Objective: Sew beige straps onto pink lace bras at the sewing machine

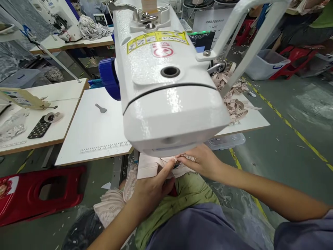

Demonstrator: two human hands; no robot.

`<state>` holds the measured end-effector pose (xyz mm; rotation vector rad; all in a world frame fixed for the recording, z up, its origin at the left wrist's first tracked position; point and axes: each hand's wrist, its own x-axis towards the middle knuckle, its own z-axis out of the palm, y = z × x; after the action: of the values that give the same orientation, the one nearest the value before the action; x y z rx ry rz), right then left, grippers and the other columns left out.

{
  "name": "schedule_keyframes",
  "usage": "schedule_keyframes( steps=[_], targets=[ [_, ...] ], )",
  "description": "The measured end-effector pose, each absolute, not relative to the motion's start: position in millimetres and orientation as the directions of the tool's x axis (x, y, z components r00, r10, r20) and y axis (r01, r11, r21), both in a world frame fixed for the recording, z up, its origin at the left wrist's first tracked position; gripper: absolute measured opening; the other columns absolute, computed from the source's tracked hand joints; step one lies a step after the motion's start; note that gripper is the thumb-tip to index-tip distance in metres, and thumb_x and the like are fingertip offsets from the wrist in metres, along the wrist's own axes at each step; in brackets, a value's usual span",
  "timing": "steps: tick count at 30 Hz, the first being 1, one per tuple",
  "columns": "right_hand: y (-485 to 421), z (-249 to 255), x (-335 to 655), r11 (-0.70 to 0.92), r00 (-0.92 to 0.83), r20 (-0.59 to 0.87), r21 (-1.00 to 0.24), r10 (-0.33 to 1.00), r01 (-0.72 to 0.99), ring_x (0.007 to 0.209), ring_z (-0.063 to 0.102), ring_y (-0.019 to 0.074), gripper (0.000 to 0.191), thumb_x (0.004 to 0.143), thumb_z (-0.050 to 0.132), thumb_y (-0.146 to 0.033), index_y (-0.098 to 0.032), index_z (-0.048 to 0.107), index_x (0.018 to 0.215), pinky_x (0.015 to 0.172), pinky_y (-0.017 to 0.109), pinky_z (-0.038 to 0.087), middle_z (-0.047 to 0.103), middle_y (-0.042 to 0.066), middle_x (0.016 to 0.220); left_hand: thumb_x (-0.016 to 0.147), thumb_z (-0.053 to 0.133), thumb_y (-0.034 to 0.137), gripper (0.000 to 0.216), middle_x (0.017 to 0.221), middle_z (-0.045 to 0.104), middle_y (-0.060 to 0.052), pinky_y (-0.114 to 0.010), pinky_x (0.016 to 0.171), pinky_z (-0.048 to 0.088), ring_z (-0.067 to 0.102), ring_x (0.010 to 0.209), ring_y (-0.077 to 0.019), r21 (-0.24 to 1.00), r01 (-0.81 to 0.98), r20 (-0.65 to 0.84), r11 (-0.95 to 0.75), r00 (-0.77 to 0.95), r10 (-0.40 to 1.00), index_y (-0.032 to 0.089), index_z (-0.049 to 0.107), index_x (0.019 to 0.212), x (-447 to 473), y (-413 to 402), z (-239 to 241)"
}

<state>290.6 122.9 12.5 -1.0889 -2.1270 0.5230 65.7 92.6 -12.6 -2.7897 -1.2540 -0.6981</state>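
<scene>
The left hand [152, 189] and right hand [203, 161] meet just below the rounded front of the white sewing machine [171, 118], at the near edge of the worktop [85, 125]. Between them is the pale pink cloth [147, 169], partly hidden by the machine head and the hands. The left fingers pinch it, thumb on top; the right fingers pinch its lace edge [189, 157], close to the left thumb tip. Below the hands, a green cloth [194, 192] covers the lap.

To the left of the hands, a pile of lace pieces [110, 205] hangs low, beside a red stool [28, 199]. On the worktop, a clear ruler [104, 147] lies along the near edge, with a small grey tool [101, 108] farther back. Right of the machine, pinkish strips [236, 110] lie heaped.
</scene>
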Motion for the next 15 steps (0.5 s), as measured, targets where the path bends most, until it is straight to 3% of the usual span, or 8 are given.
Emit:
schedule_keyframes(
  steps=[5,11,15],
  targets=[
    [128,21,288,0.520,-0.417,0.328,-0.665,0.848,0.535,0.094,0.067,0.0191,0.016,0.092,0.060,-0.019,-0.022,0.075,0.087,0.086,0.032,0.049,0.074,0.004,0.095,0.095,0.051,0.024,0.044,0.090,0.071,-0.008,-0.034,0.081,0.057,0.069,0.084,-0.0236,0.171,0.735,0.394,-0.656,0.559,0.729,0.019,0.053,0.138,72,89,-7],
    [128,23,290,0.572,-0.437,0.371,-0.586,0.819,0.574,0.093,0.066,0.0190,0.017,0.092,0.059,-0.017,-0.022,0.075,0.091,0.086,0.034,0.049,0.074,0.004,0.094,0.093,0.052,0.020,0.042,0.077,0.067,-0.006,-0.036,0.080,0.056,0.066,0.074,-0.0228,0.103,0.768,0.363,-0.633,0.563,0.742,0.023,0.058,0.135,78,90,-4],
    [126,19,289,0.596,-0.415,0.429,-0.558,0.802,0.577,0.091,0.065,0.0191,0.017,0.093,0.058,-0.017,-0.021,0.074,0.089,0.084,0.035,0.050,0.073,0.004,0.092,0.092,0.047,0.015,0.046,0.074,0.066,-0.005,-0.031,0.074,0.055,0.065,0.068,-0.0209,0.170,0.757,0.327,-0.631,0.561,0.761,0.022,0.056,0.137,82,91,1]
  ],
)
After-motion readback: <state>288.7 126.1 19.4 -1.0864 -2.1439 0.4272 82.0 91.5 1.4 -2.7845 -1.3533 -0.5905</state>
